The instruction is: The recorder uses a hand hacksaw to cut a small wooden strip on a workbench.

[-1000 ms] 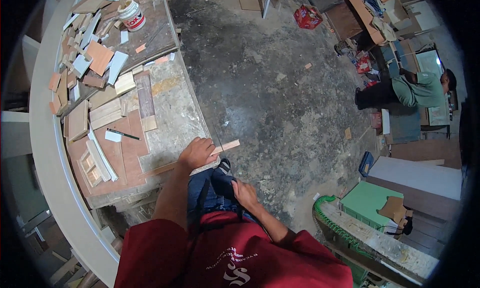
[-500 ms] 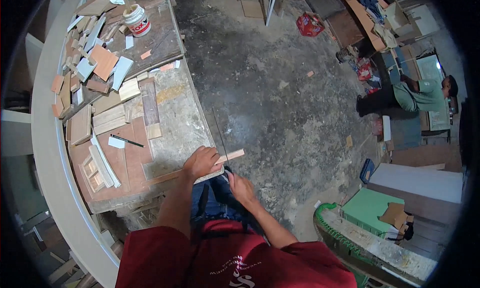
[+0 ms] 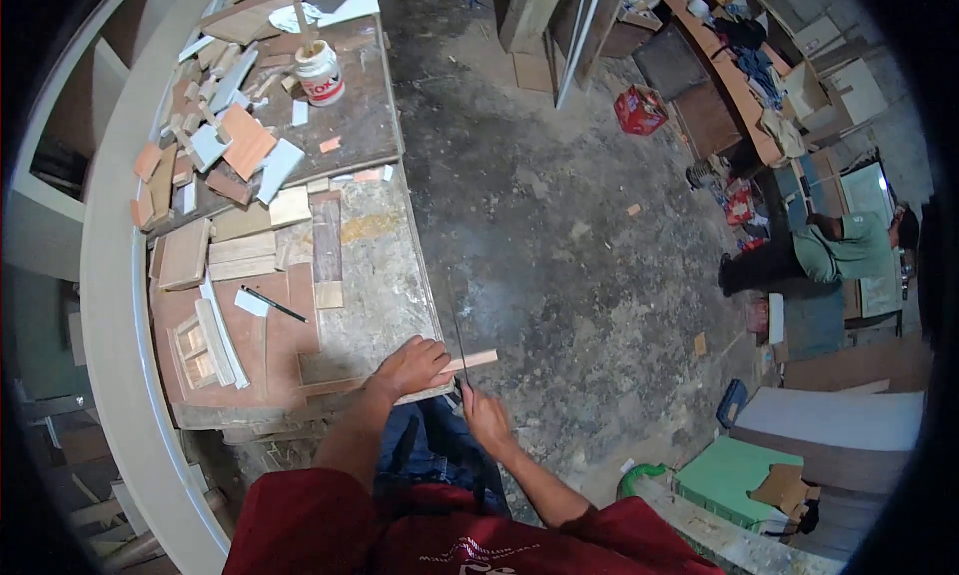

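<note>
A long, narrow light wood strip (image 3: 478, 359) lies across the bench corner, with its right end jutting past the edge. My left hand (image 3: 412, 366) is closed over it, pressing it against the bench top. My right hand (image 3: 486, 419) grips the handle of a handsaw, just off the bench edge. The thin saw blade (image 3: 461, 347) rises from that fist and crosses the jutting strip close to my left fingers. Most of the handle is hidden in my hand, and how deep the blade sits in the wood cannot be made out.
The bench (image 3: 385, 305) carries a small wooden frame (image 3: 197, 350), a dark pencil (image 3: 273, 303), a white tub (image 3: 320, 73) and a heap of wood offcuts (image 3: 245, 140). A red box (image 3: 639, 110) stands on the floor. At far right, another person (image 3: 844, 247) works at a table.
My view has tilted, so the bench and floor sit lower in the picture. The saw's angle across the strip has changed and less blade shows. My left hand stays on the strip.
</note>
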The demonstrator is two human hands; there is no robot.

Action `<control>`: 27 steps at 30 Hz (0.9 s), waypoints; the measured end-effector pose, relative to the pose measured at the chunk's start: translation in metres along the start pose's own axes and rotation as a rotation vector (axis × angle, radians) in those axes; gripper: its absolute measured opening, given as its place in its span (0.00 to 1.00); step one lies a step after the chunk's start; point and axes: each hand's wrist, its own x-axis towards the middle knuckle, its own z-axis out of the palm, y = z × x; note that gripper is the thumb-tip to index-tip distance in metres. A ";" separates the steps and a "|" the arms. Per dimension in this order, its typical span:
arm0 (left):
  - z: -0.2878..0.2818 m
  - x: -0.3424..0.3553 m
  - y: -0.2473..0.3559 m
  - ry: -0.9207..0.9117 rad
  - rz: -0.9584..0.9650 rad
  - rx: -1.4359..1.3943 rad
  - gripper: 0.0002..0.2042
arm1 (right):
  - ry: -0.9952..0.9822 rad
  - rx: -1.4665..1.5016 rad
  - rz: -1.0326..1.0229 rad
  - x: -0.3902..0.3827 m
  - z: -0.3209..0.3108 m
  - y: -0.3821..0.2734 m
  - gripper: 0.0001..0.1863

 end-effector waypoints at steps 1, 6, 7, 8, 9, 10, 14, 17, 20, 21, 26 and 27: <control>0.003 -0.001 0.002 -0.016 -0.021 -0.012 0.14 | 0.002 0.006 -0.013 -0.016 0.003 0.000 0.22; 0.001 0.000 0.002 0.001 -0.023 -0.009 0.14 | 0.048 -0.072 0.014 -0.060 0.011 0.017 0.18; 0.000 -0.003 0.003 -0.023 -0.029 -0.009 0.14 | 0.036 -0.052 0.021 -0.049 0.017 0.015 0.18; -0.001 -0.002 0.000 -0.017 -0.026 0.014 0.14 | 0.050 -0.047 0.013 -0.014 0.009 -0.001 0.18; 0.001 -0.003 0.003 -0.010 -0.021 0.035 0.13 | 0.066 -0.045 0.006 0.001 0.005 -0.007 0.18; 0.004 -0.006 0.003 0.036 -0.004 0.082 0.13 | 0.062 -0.030 0.000 -0.008 0.006 -0.006 0.18; 0.018 0.005 0.007 0.124 0.065 0.062 0.12 | 0.143 -0.015 -0.038 -0.048 0.021 0.015 0.20; 0.011 0.002 0.004 -0.010 -0.013 -0.022 0.12 | -0.013 -0.066 0.102 -0.019 0.018 0.004 0.20; 0.002 0.002 0.005 0.029 0.000 0.002 0.12 | 0.146 0.074 -0.013 0.001 0.009 0.001 0.20; 0.001 0.003 0.002 0.021 -0.010 0.009 0.11 | 0.051 0.031 0.047 -0.009 0.010 0.002 0.20; 0.002 0.000 -0.001 0.071 -0.003 0.018 0.12 | 0.049 -0.012 0.055 -0.063 0.012 0.006 0.21; 0.002 0.000 0.003 0.050 -0.005 0.026 0.12 | 0.044 -0.020 0.066 -0.050 0.012 0.003 0.21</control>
